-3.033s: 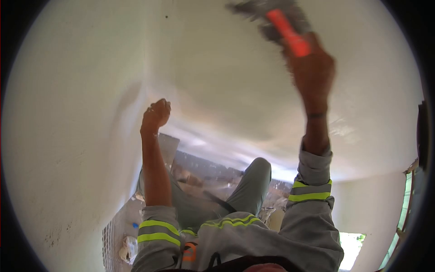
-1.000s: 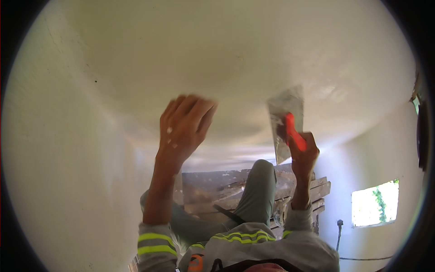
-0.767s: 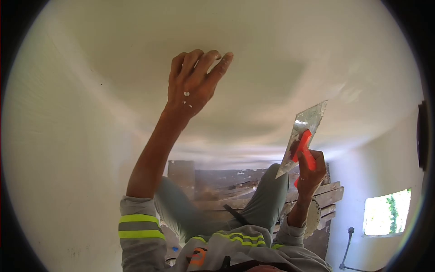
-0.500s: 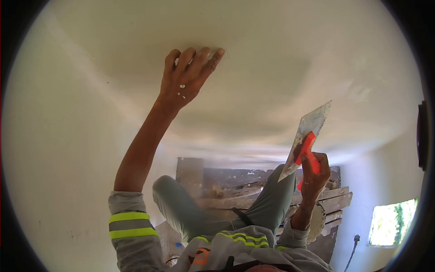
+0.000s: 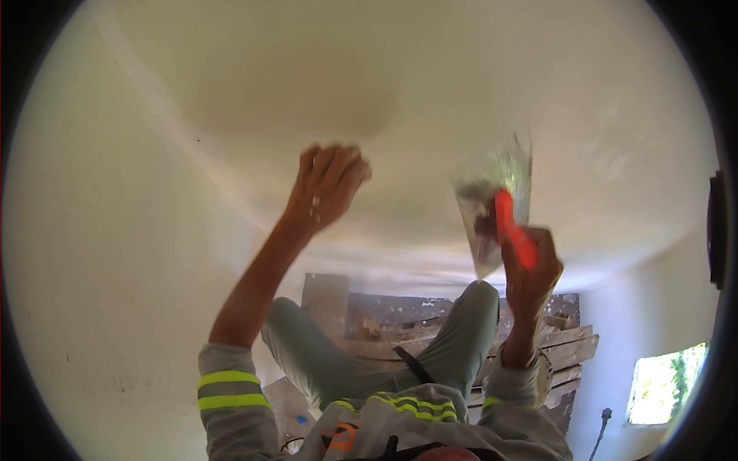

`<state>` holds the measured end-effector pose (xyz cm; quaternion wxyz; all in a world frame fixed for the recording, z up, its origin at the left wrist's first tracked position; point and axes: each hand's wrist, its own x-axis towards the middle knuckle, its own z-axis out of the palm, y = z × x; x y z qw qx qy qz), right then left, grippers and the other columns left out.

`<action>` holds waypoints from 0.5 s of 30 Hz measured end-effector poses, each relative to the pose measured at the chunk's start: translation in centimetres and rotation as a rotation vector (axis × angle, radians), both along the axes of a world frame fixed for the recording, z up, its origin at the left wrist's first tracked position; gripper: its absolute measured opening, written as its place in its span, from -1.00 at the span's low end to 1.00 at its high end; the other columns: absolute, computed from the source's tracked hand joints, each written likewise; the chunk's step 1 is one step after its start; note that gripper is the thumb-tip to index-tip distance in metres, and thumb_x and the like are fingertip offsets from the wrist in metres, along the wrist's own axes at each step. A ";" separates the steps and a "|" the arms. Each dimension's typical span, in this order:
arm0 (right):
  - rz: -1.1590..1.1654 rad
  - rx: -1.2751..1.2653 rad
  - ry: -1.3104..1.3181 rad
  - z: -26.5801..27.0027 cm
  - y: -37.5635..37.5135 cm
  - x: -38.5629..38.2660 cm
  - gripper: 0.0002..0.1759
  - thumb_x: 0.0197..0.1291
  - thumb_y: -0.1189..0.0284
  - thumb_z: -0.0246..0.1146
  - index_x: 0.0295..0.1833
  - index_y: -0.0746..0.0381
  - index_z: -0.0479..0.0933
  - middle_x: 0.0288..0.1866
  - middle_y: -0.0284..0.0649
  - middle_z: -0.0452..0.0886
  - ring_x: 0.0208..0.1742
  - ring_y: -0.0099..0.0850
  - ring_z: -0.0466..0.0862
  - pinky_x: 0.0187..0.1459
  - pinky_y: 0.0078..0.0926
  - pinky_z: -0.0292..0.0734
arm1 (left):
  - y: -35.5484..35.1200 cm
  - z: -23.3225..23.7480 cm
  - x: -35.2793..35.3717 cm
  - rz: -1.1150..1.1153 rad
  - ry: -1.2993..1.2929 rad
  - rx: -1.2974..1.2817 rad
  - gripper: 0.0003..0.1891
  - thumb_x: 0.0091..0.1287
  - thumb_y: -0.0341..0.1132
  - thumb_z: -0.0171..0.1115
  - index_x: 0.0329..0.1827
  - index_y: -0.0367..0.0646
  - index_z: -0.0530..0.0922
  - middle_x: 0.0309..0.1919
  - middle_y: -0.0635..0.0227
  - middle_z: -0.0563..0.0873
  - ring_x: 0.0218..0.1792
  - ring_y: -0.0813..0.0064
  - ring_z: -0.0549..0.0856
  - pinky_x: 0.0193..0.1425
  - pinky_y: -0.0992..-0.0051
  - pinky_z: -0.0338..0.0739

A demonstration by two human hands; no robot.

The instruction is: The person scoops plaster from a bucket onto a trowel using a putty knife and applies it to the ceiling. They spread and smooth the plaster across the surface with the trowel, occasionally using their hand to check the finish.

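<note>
My left hand (image 5: pixel 327 184), spotted with white, is raised before the pale plastered surface (image 5: pixel 415 100). Its fingers are curled and slightly blurred; what lies inside them, if anything, is hidden. On the right, my right hand (image 5: pixel 532 269) grips the red handle of a metal trowel (image 5: pixel 492 207). The wide blade is blurred, with its narrow lower corner just above my knee.
Below are my bent legs (image 5: pixel 307 353) in grey trousers, with wooden planks (image 5: pixel 565 346) beyond them. A bright window opening (image 5: pixel 665 384) is at the lower right, near a dark cable (image 5: pixel 602 430). A dark object (image 5: pixel 716 230) stands at the right edge.
My left hand has come down from the plastered surface, and its fingers have curled in more. My right hand has risen slightly, and the trowel has turned so its blade faces the camera more.
</note>
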<state>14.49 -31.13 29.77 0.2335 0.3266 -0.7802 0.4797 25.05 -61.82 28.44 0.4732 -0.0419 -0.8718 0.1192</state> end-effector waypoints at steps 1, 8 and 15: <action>0.001 0.006 0.111 1.7 -1.2 -0.7 -0.74 0.10 0.40 0.46 -0.18 0.28 0.57 -0.39 -0.11 0.67 -0.44 -0.31 0.68 -0.35 -0.43 0.56 | 0.1 -2.4 1.1 -0.060 -0.068 0.099 -0.80 0.16 -0.44 0.36 -0.23 -0.06 0.49 -0.14 0.30 0.58 -0.09 0.31 0.58 0.05 0.17 0.37; 0.117 0.214 0.729 8.4 -14.4 -4.9 -0.75 0.06 0.35 0.40 -0.19 0.17 0.52 -0.45 -0.24 0.58 -0.42 -0.23 0.61 -0.34 -0.29 0.53 | -0.8 -15.5 4.1 -0.120 -0.488 0.596 -0.88 0.30 -0.44 0.24 -0.26 -0.16 0.43 -0.31 0.13 0.61 -0.25 0.09 0.63 -0.13 0.19 0.50; 0.267 0.959 0.938 -7.1 -17.9 -3.9 -0.86 0.06 0.43 0.24 -0.24 0.18 0.50 -0.34 -0.28 0.58 -0.28 -0.36 0.59 -0.18 -0.30 0.51 | -1.2 -20.5 5.2 0.029 -0.959 0.605 -0.64 0.45 -0.13 0.11 -0.41 -0.24 0.57 -0.49 0.02 0.68 -0.42 0.01 0.70 -0.25 0.15 0.59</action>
